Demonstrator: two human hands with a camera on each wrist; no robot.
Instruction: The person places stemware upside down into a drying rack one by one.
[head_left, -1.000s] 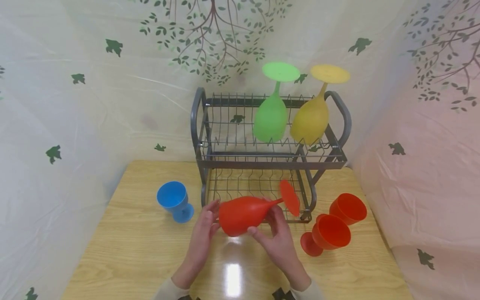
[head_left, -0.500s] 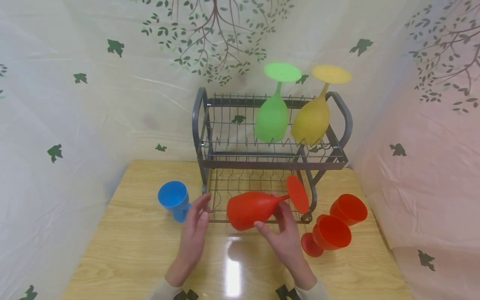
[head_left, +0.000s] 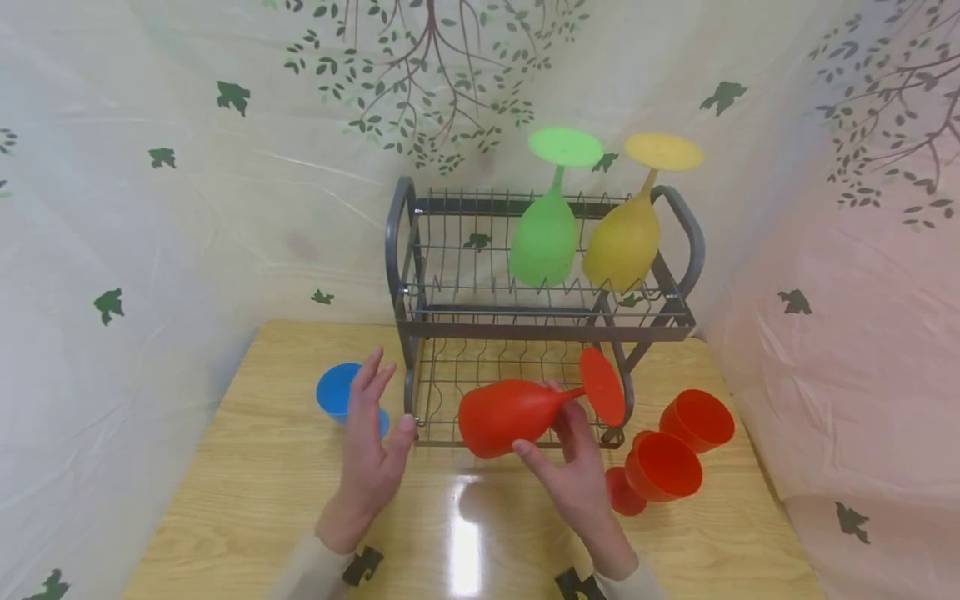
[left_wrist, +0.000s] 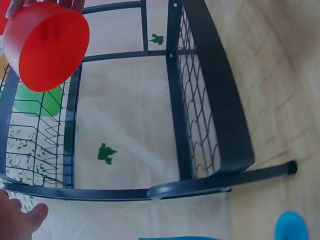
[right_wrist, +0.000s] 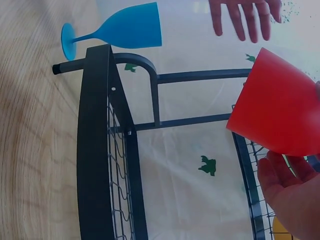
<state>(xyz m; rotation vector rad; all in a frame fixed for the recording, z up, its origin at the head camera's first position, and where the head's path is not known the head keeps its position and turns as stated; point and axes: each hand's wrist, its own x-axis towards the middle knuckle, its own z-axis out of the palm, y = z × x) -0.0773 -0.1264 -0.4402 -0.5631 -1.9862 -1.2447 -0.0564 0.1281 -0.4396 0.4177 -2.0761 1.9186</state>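
My right hand (head_left: 573, 471) grips a red wine glass (head_left: 506, 417) by the lower bowl near the stem. The glass lies tilted on its side in the air in front of the rack's lower tier, its foot up to the right and its mouth to the left. In the right wrist view the red bowl (right_wrist: 280, 107) shows above the curled fingers. My left hand (head_left: 367, 454) is held up with fingers spread, holding nothing. It overlaps the blue wine glass (head_left: 336, 390), which stands upright on the table left of the rack.
A black two-tier dish rack (head_left: 543, 331) stands at the table's back. Its upper tier holds a green glass (head_left: 543, 237) and a yellow glass (head_left: 622, 242), both upside down. Two red glasses (head_left: 667, 467) (head_left: 697, 418) stand on the wooden table (head_left: 247, 500) at right.
My left hand has let go of the red wine glass and moved left toward the blue one. My right hand has carried the red glass slightly right and up.
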